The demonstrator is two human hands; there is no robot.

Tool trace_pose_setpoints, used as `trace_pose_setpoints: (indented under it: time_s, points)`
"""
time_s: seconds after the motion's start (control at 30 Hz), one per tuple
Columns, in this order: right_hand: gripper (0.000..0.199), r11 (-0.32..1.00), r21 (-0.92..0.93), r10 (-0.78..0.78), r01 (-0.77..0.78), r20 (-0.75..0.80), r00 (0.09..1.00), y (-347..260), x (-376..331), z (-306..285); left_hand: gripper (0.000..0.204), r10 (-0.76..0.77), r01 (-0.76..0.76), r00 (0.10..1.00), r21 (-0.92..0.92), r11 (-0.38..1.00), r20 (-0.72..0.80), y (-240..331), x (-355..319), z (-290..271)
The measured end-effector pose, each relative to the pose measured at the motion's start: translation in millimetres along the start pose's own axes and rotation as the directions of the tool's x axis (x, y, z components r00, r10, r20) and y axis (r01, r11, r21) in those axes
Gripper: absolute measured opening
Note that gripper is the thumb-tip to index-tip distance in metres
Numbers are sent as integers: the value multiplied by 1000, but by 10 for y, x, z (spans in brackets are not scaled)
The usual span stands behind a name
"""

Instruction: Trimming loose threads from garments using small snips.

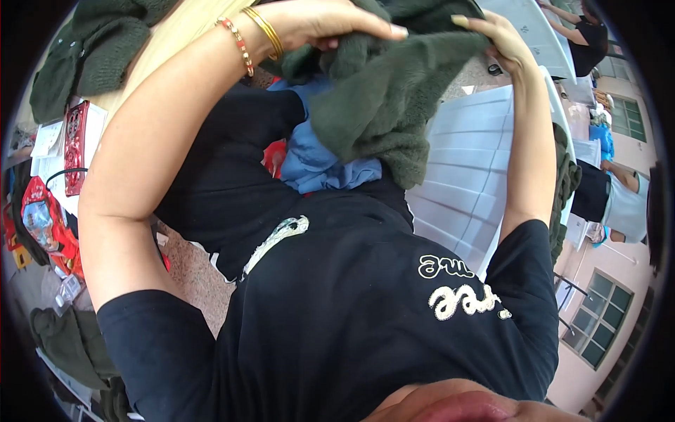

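Note:
My left hand (316, 24), with gold and beaded bracelets on the wrist, grips the top of a dark green fleece garment (394, 98). My right hand (496, 35) pinches the same garment at its upper right edge. The garment hangs bunched between both hands in front of my black T-shirt (351, 295). A blue cloth (316, 165) sits right under the green garment, partly hidden by it.
A white slatted table (471, 176) lies beyond my right arm. Another dark green knit garment (91, 56) is at the upper left. Red packages (42, 218) and papers are at the left. Other people (619, 197) stand at the right, near windows (598, 316).

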State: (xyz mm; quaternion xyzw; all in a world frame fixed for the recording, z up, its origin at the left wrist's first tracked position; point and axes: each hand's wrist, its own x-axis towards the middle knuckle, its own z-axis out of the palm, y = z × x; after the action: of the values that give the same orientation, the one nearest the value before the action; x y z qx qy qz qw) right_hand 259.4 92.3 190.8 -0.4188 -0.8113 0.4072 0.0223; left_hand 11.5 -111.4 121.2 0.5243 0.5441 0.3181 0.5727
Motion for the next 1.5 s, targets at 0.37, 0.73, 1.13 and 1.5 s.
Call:
trace_pose_setpoints:
  time_s: [0.37,0.73,1.13,1.5]
  points:
    - [51,949,-297,-212,105,-359,909,1244,-323,293,12,-322,91,832,-463,882,-451,-88,145,-418]
    - [24,978,-88,-176,187,118,977,782,-822,1449,38,57,381,876,760,527,-479,-615,42,-645]
    - [32,966,259,147,-19,-486,862,1728,-1230,830,41,3,-157,981,793,588,192,-951,288,216]
    - [48,792,-379,190,-479,-591,784,1169,-1537,1011,24,-202,-167,891,707,687,406,-666,-125,191]
